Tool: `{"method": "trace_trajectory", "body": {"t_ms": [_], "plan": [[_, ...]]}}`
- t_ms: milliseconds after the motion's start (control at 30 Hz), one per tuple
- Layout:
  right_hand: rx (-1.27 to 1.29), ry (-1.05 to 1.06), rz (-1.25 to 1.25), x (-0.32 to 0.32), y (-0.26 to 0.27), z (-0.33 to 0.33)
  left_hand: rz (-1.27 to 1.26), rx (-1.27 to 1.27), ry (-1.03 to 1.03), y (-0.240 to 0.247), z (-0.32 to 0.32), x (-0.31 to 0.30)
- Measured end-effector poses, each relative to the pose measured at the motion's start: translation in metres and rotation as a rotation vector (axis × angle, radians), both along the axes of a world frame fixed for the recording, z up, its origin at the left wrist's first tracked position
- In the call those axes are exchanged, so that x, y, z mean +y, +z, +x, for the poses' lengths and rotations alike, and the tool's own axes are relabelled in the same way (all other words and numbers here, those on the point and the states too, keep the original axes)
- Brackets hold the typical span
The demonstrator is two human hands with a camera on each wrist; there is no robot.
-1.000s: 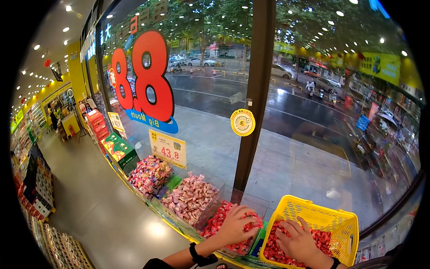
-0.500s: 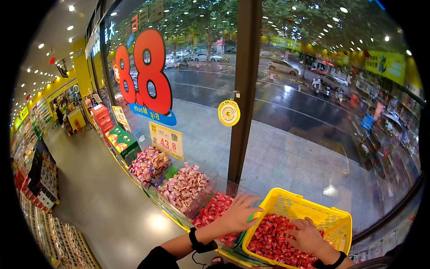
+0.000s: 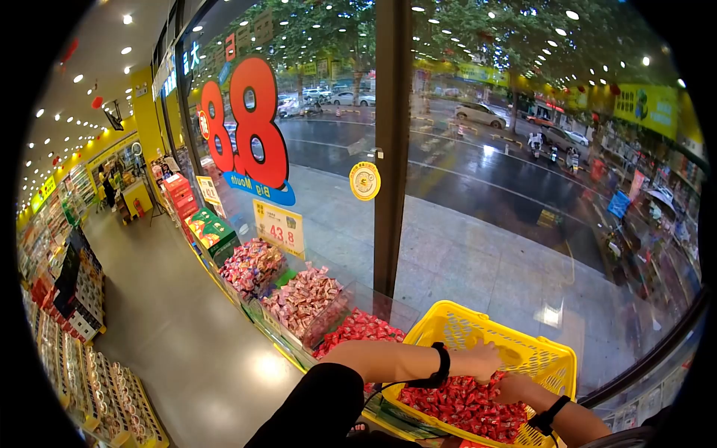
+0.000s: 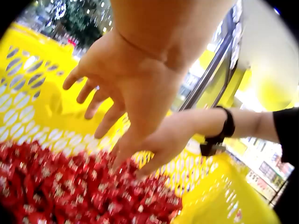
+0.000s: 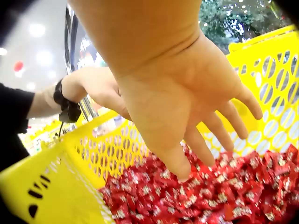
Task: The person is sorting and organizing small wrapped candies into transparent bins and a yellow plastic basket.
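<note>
Red-wrapped candies fill the lower part of a yellow plastic basket with oval holes in its walls. Over this pile my left hand reaches in from the left, its fingers spread and pointing down, nothing in them. Close beside it, my right hand hangs just above the candies. The right wrist view shows its straight, parted fingers and an empty palm. Both hands overlap in the left wrist view, where the right hand appears behind the left.
Left of the basket stands a clear bin of red candies, then bins of pink candies and mixed candies. A window with a dark post rises behind. Shelves of goods line the aisle's left side.
My left hand has left the red candy bin and moved right, over the basket. The right hand stays above the basket's candies. The head view has shifted slightly.
</note>
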State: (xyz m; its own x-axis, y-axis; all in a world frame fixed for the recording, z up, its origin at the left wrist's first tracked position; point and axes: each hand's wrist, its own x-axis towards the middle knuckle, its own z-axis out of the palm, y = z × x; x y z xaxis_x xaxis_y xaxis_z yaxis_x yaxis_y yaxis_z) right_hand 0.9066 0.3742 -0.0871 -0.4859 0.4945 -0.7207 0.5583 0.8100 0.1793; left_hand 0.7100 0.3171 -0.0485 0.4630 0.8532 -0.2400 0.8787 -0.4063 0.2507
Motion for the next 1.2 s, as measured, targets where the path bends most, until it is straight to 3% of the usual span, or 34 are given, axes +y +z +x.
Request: {"method": "trace_trajectory", "body": {"t_ms": [67,133,233,367,500,600,700,733,767,833,933,1033,1200], "plan": [[0.069,-0.008,-0.043,-0.003,-0.05,-0.016,-0.099,-0.021,0.018,-0.107,-0.019,0.033],[0.072,-0.064,-0.084,-0.016,-0.048,-0.039,-0.189,0.138,-0.092,-0.127,-0.033,0.018],[0.055,-0.006,-0.078,-0.016,-0.073,-0.028,-0.338,0.278,-0.103,-0.127,-0.008,-0.007],[0.137,0.058,0.017,-0.001,-0.093,0.014,-0.149,0.297,-0.173,-0.145,0.043,0.007],[0.29,0.088,-0.102,0.012,-0.079,0.017,-0.093,0.163,-0.158,-0.142,0.038,0.013],[0.263,0.007,-0.136,0.026,-0.09,-0.007,-0.165,0.162,-0.135,-0.103,0.016,0.003],[0.262,-0.086,-0.071,0.003,-0.028,-0.04,-0.212,0.059,-0.064,-0.1,0.0,0.01],[0.315,0.011,-0.059,0.004,-0.021,-0.042,-0.078,0.007,-0.052,-0.091,-0.007,0.004],[0.319,-0.035,-0.077,0.003,-0.014,-0.045,-0.129,0.031,-0.031,-0.077,-0.01,0.002],[0.326,-0.126,-0.103,-0.01,0.047,-0.054,-0.22,0.077,0.009,0.005,-0.019,-0.009],[0.512,-0.041,-0.069,-0.008,0.081,-0.047,-0.055,-0.02,0.004,0.024,-0.031,-0.011],[0.866,0.05,0.032,-0.014,0.096,-0.03,0.091,-0.081,0.016,0.039,-0.034,-0.018],[1.051,0.082,0.128,-0.057,0.135,-0.053,0.402,-0.161,-0.055,0.056,-0.079,-0.053]]}}
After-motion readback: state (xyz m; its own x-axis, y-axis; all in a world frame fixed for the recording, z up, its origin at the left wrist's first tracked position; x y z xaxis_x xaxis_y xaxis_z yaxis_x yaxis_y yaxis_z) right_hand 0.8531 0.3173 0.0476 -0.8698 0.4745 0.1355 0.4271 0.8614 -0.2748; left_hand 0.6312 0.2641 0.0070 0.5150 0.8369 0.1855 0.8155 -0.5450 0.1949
